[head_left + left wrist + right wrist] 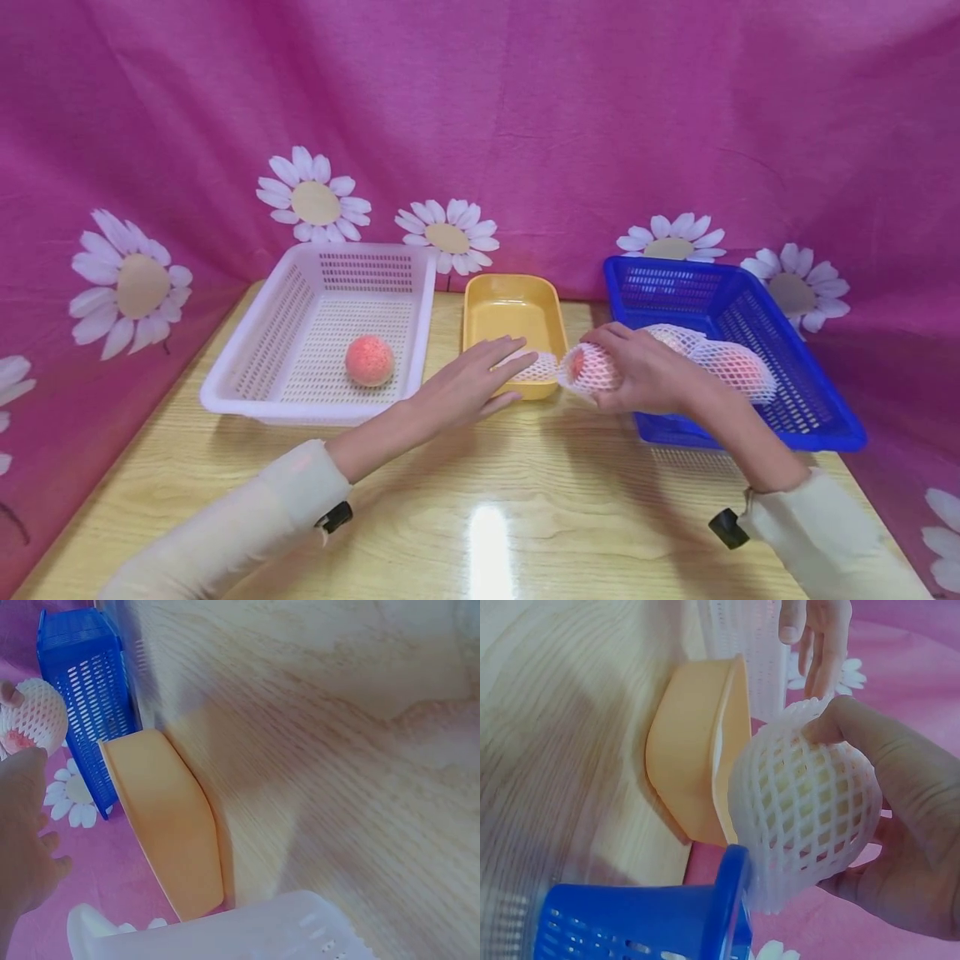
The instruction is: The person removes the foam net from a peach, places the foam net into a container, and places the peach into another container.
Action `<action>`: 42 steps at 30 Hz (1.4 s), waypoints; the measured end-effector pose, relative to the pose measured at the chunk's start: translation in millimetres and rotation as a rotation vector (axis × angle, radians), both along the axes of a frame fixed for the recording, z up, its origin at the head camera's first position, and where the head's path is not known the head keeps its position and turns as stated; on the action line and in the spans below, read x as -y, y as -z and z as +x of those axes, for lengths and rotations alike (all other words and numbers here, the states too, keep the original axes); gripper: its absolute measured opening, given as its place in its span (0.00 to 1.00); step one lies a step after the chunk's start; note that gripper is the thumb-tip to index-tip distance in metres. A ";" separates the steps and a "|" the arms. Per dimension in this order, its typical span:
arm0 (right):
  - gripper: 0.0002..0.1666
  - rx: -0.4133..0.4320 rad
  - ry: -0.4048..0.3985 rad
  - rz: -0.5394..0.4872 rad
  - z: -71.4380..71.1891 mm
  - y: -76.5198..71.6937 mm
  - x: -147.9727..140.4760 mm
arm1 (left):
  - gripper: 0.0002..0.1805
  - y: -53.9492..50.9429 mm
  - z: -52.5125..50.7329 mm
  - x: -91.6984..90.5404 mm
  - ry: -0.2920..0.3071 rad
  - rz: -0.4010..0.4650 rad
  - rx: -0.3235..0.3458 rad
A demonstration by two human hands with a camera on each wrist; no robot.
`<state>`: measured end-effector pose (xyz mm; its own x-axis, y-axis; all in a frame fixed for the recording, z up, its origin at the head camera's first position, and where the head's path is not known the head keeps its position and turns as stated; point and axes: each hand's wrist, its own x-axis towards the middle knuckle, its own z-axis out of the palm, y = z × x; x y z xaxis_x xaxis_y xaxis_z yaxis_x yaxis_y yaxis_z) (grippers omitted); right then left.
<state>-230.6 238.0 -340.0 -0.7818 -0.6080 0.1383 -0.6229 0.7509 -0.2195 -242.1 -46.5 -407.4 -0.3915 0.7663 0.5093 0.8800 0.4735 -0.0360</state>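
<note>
A peach in a white foam net (592,369) is gripped by the right hand (648,371), between the yellow tray and the blue basket. In the right wrist view thumb and fingers curl round the netted peach (810,795). Fingers spread, the left hand (472,379) hovers over the near part of the yellow tray (513,312), where a white foam net (538,367) lies. More netted peaches (738,371) sit in the blue basket (813,408). One peach without a net (369,361) rests in the white basket (247,408).
The wooden table (420,517) carries the white basket at left, the yellow tray in the middle and the blue basket at right. A pink cloth with daisies (525,125) hangs behind and at both sides.
</note>
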 end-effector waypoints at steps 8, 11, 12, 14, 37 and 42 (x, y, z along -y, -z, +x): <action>0.41 0.013 0.005 0.020 3.0 4.3 5.1 | 0.28 3.3 3.8 4.6 -0.012 -0.010 0.040; 0.41 0.024 0.008 0.024 4.2 5.5 7.1 | 0.28 4.0 4.9 5.6 -0.017 -0.012 0.053; 0.41 0.025 0.009 0.029 4.6 6.1 7.7 | 0.28 4.3 5.2 5.9 -0.018 -0.010 0.056; 0.41 0.018 -0.003 0.030 5.3 7.7 9.1 | 0.28 4.8 6.0 6.7 -0.025 -0.010 0.054; 0.40 0.083 -0.008 0.041 12.6 21.3 24.6 | 0.29 12.0 13.5 15.2 -0.037 0.010 0.068; 0.40 0.095 -0.025 0.041 12.3 26.6 27.5 | 0.30 15.3 15.0 16.3 -0.025 0.021 0.072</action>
